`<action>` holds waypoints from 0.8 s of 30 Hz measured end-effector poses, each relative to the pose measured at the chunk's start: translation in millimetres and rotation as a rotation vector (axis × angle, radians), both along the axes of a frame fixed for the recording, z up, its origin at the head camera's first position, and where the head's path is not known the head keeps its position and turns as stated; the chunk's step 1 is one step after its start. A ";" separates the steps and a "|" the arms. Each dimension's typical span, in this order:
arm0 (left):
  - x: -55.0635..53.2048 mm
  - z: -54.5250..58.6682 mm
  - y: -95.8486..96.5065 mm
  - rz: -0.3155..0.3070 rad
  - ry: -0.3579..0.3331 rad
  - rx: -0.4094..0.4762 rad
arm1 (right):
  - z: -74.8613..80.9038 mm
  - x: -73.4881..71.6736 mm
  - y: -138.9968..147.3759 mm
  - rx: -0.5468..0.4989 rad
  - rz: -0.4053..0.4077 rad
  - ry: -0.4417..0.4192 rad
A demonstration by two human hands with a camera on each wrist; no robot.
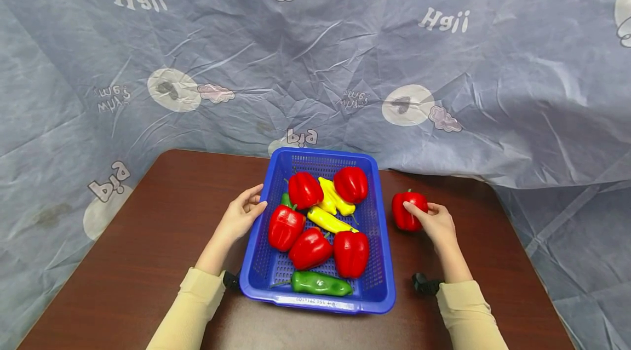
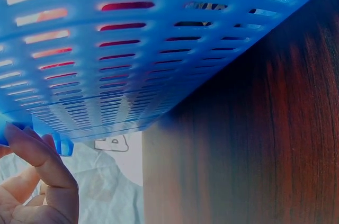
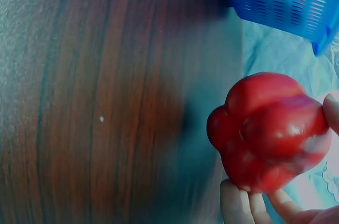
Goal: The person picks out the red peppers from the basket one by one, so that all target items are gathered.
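Observation:
My right hand (image 1: 439,225) grips a red bell pepper (image 1: 407,211) to the right of the blue basket (image 1: 388,262). In the right wrist view, the held red bell pepper (image 3: 275,134) shows its lobed end, with thumb and fingers on opposite sides. At the basket's left rim, my left hand (image 1: 240,214) holds the edge with its thumb and fingers. Several red bell peppers (image 1: 310,248) lie inside, around yellow peppers (image 1: 329,221). A long green pepper (image 1: 320,283) lies along the near end; another green piece (image 1: 286,200) is mostly hidden at the left.
The basket stands on a dark brown wooden table (image 1: 148,240). A patterned grey-blue cloth (image 1: 296,65) hangs behind the table and along its sides. Black wrist devices (image 1: 425,284) sit by both sleeves.

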State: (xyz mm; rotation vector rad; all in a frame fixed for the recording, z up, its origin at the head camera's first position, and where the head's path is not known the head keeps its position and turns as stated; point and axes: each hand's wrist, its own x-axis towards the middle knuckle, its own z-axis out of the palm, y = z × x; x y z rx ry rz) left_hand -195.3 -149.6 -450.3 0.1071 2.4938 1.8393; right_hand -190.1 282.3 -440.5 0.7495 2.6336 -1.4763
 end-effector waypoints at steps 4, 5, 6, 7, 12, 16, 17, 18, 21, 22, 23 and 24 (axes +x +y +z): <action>-0.6 -0.4 0.2 0.002 -0.014 0.013 | -0.5 0.1 -4.8 0.107 -0.027 0.010; -0.6 -0.3 0.1 0.000 -0.016 0.016 | -0.6 -0.1 -5.9 0.124 -0.035 0.011; -0.4 0.0 0.1 0.000 -0.021 0.020 | -0.6 -0.3 -7.1 0.141 -0.041 0.010; -0.2 0.2 -0.1 -0.003 -0.023 0.023 | -0.7 -0.6 -8.0 0.153 -0.046 0.008; 1.4 2.0 -0.1 -0.012 -0.034 0.033 | -3.4 -2.9 -11.0 0.169 -0.060 0.001; 0.6 1.0 -0.4 -0.007 -0.039 0.037 | -7.6 -4.2 -12.4 0.182 -0.075 0.012; 0.3 0.7 -0.5 -0.005 -0.039 0.036 | -8.9 -4.4 -13.1 0.186 -0.080 0.018; 0.1 0.3 -0.6 -0.004 -0.040 0.039 | -10.0 -4.9 -14.1 0.191 -0.085 0.024; -0.4 0.0 -0.5 -0.001 -0.040 0.046 | -13.7 -5.9 -17.9 0.200 -0.102 0.049; -0.4 0.0 -0.5 -0.001 -0.039 0.048 | -15.2 -6.3 -19.4 0.207 -0.106 0.059; -0.2 0.3 -0.4 -0.003 -0.038 0.049 | -16.6 -6.4 -20.8 0.210 -0.111 0.071; 0.1 0.6 -0.2 -0.004 -0.036 0.050 | -17.9 -6.3 -22.3 0.218 -0.114 0.084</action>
